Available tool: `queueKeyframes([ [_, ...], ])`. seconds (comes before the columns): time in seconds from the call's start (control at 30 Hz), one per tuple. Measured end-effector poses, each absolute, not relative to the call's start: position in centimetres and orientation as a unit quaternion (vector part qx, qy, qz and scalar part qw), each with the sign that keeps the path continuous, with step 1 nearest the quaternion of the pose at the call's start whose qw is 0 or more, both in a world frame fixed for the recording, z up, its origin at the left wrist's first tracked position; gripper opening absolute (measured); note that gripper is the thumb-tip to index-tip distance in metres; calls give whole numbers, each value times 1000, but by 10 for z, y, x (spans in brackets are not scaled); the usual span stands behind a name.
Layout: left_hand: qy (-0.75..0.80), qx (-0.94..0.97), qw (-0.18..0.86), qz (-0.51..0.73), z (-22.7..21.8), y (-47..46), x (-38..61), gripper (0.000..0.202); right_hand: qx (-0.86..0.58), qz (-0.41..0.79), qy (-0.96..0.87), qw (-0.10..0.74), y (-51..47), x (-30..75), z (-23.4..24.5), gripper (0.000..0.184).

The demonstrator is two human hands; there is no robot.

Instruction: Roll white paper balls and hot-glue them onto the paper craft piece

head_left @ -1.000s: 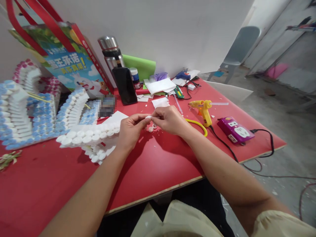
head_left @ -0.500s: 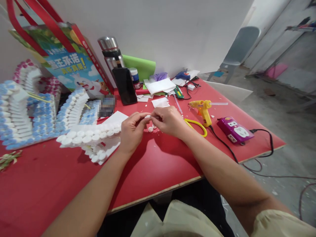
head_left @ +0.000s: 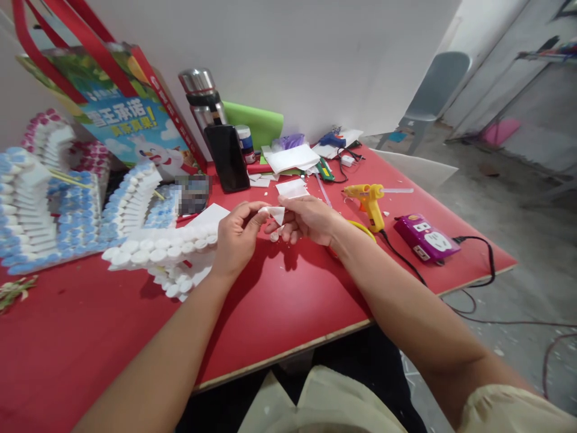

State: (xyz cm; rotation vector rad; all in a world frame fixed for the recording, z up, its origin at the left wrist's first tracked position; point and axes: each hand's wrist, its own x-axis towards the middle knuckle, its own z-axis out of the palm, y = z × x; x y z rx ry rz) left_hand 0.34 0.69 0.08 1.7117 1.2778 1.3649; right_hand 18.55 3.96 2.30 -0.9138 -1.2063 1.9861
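Left hand (head_left: 237,237) pinching, right hand (head_left: 313,218) loosely spread, the pair hung over the big red table (head_left: 288,300), with the stack of white rolls (head_left: 157,246) just beside the left and the yellow glue gun (head_left: 371,204) out to the right! Down to the small stuff: the white paper strip (head_left: 276,214) was between the hands, pinched by the left, right-hand contact hard to tell, near one tiny roll (head_left: 274,237) on the table.

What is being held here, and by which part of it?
A small white piece, pinched at its left end by the left hand. Whether the right hand also grips it cannot be told.
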Motion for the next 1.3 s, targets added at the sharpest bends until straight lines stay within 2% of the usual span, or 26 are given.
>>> queueKeyframes([
  [0.13,474,668,273,504,3,6,4,24,-335,752,-469,319,41,188,21,34],
  [0.33,458,671,289,506,5,7,3,22,-347,729,-502,311,39,193,25,37],
  [0.57,471,664,296,500,3,7,2,23,-354,659,-579,323,37,192,24,29],
  [0.93,490,646,308,499,2,7,3,24,-430,382,-728,372,37,187,18,31],
  [1.1,501,631,310,505,1,7,6,22,-460,238,-768,377,32,182,19,18],
  [1.3,490,614,324,527,0,6,5,21,-397,142,-833,359,25,182,23,15],
])
